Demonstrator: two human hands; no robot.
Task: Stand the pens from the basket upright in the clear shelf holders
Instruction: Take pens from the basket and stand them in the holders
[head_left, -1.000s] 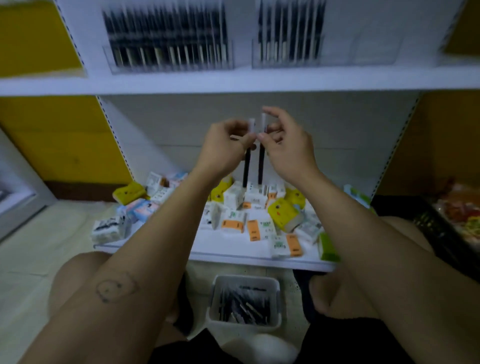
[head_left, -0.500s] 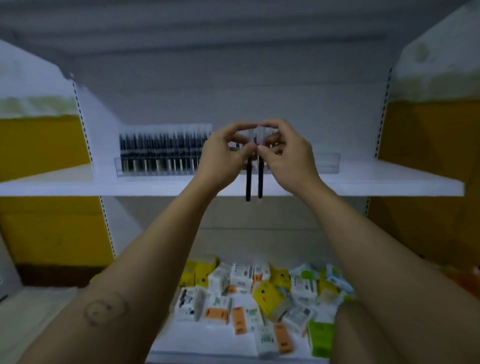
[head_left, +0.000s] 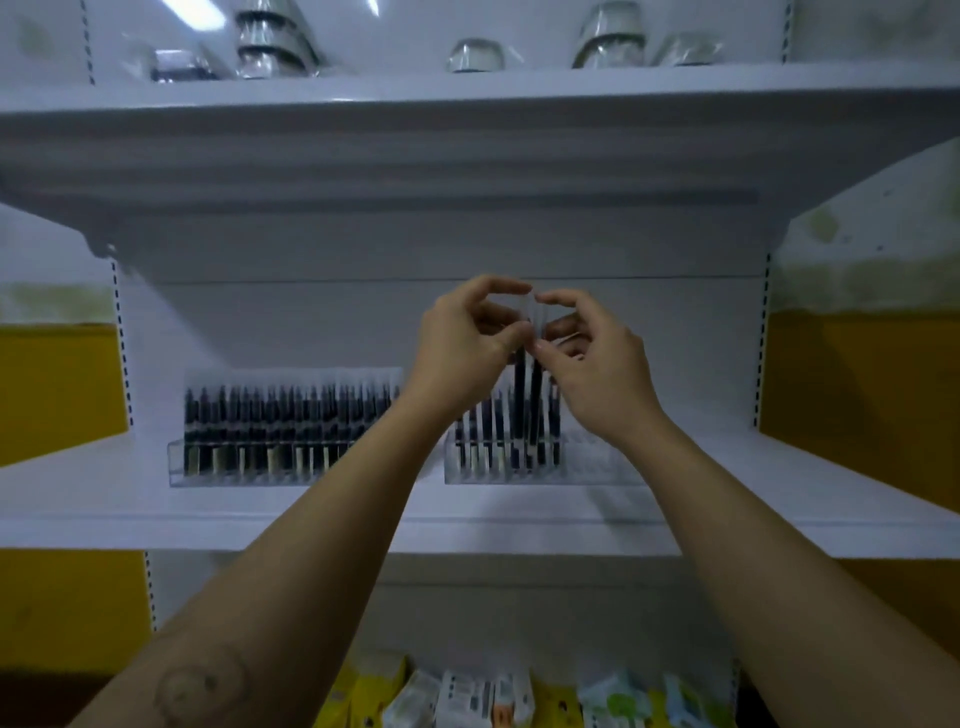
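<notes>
Where they hung by the shelf edge (head_left: 519, 535) a moment ago, the two pens (head_left: 520, 405) now stand in the right holder (head_left: 597, 470), left hand (head_left: 467, 340) and right hand (head_left: 589, 364) each pinching a top, placement nearly done.

Clear glassware (head_left: 475, 56) stood along the top shelf (head_left: 467, 91); small yellow and white cartons (head_left: 467, 696) lay jumbled beneath the middle shelf (head_left: 156, 530).

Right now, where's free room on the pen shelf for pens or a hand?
Free: the right end of the right holder, past its last pens; bare shelf from there to the right upright. Crowded: left holder, packed end to end; left hand and right hand hold two pens at the right holder's filled part.
</notes>
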